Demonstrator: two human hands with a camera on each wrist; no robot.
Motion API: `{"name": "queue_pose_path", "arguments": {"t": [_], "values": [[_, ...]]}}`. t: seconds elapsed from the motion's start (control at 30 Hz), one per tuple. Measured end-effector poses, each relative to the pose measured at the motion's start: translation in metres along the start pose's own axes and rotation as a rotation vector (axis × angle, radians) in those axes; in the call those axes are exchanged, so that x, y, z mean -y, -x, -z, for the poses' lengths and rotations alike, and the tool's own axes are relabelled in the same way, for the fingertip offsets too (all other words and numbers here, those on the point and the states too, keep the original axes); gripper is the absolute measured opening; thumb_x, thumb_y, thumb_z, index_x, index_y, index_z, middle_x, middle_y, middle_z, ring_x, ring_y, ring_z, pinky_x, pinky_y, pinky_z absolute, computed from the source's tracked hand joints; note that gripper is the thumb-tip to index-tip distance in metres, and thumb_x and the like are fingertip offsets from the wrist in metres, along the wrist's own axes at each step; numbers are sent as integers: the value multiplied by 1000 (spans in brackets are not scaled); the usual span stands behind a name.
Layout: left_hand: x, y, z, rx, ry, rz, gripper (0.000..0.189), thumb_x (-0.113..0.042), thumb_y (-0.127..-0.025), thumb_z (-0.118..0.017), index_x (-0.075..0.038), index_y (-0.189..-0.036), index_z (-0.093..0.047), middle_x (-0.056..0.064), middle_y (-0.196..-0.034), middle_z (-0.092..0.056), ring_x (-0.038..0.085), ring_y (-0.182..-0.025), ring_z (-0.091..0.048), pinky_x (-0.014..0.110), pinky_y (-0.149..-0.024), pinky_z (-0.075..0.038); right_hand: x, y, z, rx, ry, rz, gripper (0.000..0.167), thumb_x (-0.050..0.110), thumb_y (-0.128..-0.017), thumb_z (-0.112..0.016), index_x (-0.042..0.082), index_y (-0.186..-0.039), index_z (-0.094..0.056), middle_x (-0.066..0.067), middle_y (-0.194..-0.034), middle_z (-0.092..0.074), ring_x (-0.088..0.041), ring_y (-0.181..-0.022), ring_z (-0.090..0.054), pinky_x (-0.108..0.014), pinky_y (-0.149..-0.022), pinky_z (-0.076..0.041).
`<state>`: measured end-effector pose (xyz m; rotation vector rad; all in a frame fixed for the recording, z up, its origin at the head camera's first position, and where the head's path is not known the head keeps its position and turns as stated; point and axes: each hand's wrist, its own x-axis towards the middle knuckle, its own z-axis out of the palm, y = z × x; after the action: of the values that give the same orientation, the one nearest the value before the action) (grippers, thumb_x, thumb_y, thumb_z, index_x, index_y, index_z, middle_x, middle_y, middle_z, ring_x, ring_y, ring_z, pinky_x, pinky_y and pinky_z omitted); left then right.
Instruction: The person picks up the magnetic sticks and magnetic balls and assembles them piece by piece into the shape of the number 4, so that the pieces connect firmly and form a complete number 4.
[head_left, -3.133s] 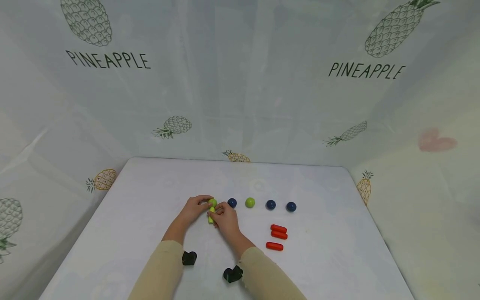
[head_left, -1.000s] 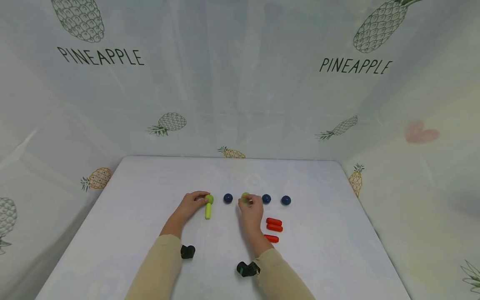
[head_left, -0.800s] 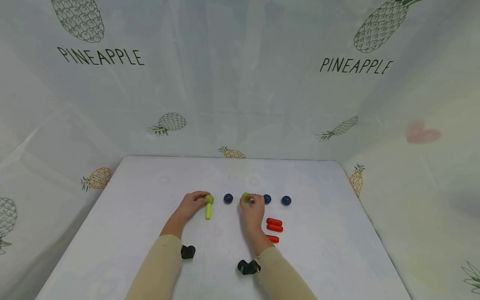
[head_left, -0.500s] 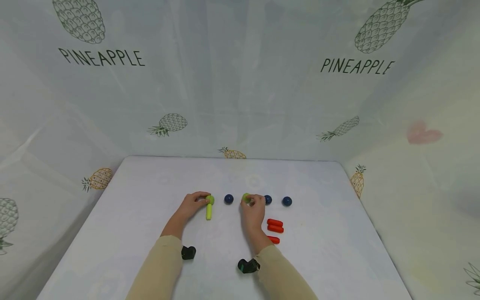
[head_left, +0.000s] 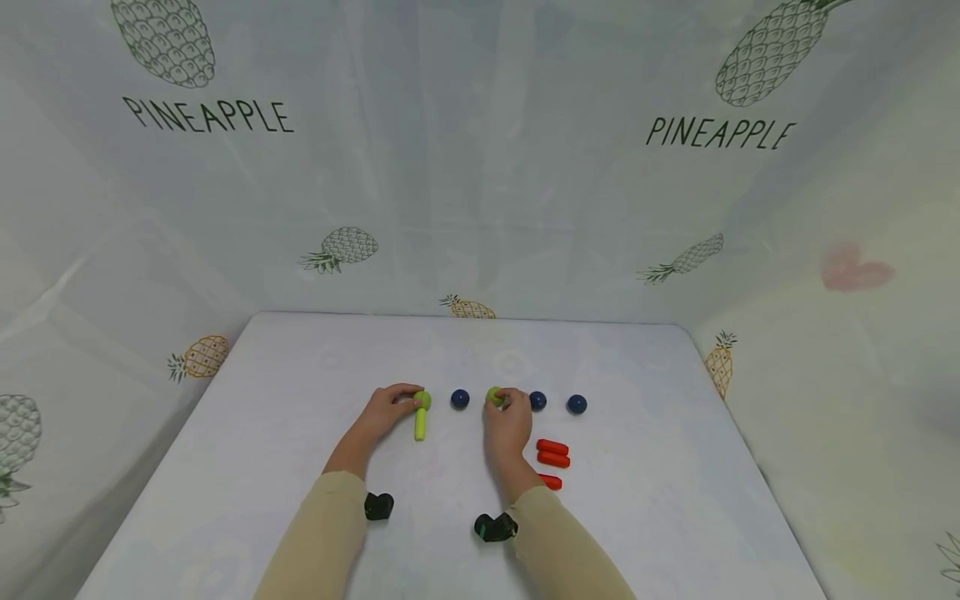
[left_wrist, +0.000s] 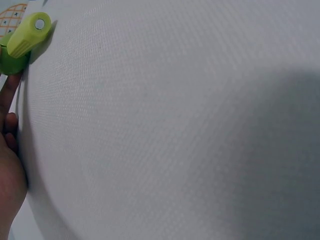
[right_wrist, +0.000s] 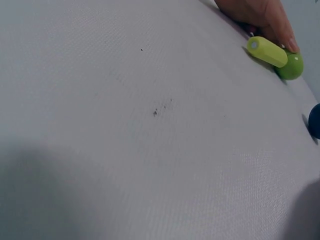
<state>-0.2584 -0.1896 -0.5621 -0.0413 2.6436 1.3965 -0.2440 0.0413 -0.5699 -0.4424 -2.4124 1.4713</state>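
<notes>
My left hand [head_left: 385, 411] pinches a green ball [head_left: 423, 399] between thumb and fingers on the table. A yellow-green stick [head_left: 420, 425] touches the ball's near side; in the left wrist view the stick [left_wrist: 31, 34] shows a silver round end. Further right, my right hand [head_left: 508, 423] holds a second green ball [head_left: 492, 393] by its fingertips, which partly cover it. A dark blue ball [head_left: 460, 399] lies between the hands. The right wrist view catches the left hand [right_wrist: 265, 19] on the first ball [right_wrist: 291, 67], with the stick [right_wrist: 266, 51] against it.
Two more dark blue balls [head_left: 577, 404] continue the row right of the right hand. Several red sticks [head_left: 553, 459] lie nearer, one partly behind the right wrist. Dark straps [head_left: 495, 527] sit at both wrists. A pineapple-print curtain surrounds the white table [head_left: 660, 500].
The right hand has left the yellow-green stick and moved right to the second green ball. The left hand has stayed at the first ball. Over the last second little has moved.
</notes>
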Motion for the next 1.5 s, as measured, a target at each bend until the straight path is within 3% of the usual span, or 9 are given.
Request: {"name": "queue_pose_path", "arguments": {"t": [0.37,0.6,0.9,1.23,1.5], "values": [[-4,0,-1,4,4,-8,32,-26,-94,-67,-15,-124,-67,14,-135,-53,37,-130,-40,53,-105,-34,-3,-2,2,-14,-14,0,14,11,-85,-73,9,-98,-66,-4,-91,-57,-22,-82,-50,-33,-71,-44],[2,-4,-3,0,7,-22,32,-25,-94,-67,-14,-124,-67,14,-136,-55,37,-133,-39,53,-106,-32,-2,6,6,9,-103,-24,16,11,-85,-73,12,-99,-65,-3,-91,-56,-22,-82,-51,-33,-70,-46],[5,-4,-3,-1,-4,-15,33,-26,-93,-68,-15,-124,-67,13,-133,-55,37,-131,-40,53,-106,-32,-6,17,6,52,-185,-45,18,11,-84,-72,14,-100,-63,-1,-92,-54,-20,-84,-52,-32,-71,-48],[6,-2,-2,0,13,-27,33,-26,-93,-67,-13,-124,-67,13,-131,-58,38,-132,-40,54,-106,-32,2,31,6,118,-242,2,22,4,-81,-72,8,-101,-63,-2,-99,-56,-18,-80,-52,-25,-67,-46],[3,-1,-2,-3,11,-34,33,-25,-93,-68,-12,-124,-67,13,-131,-58,38,-131,-41,54,-106,-32,10,40,8,187,-250,-53,23,9,-85,-73,13,-105,-62,-1,-105,-56,-18,-81,-53,-24,-68,-48]]}}
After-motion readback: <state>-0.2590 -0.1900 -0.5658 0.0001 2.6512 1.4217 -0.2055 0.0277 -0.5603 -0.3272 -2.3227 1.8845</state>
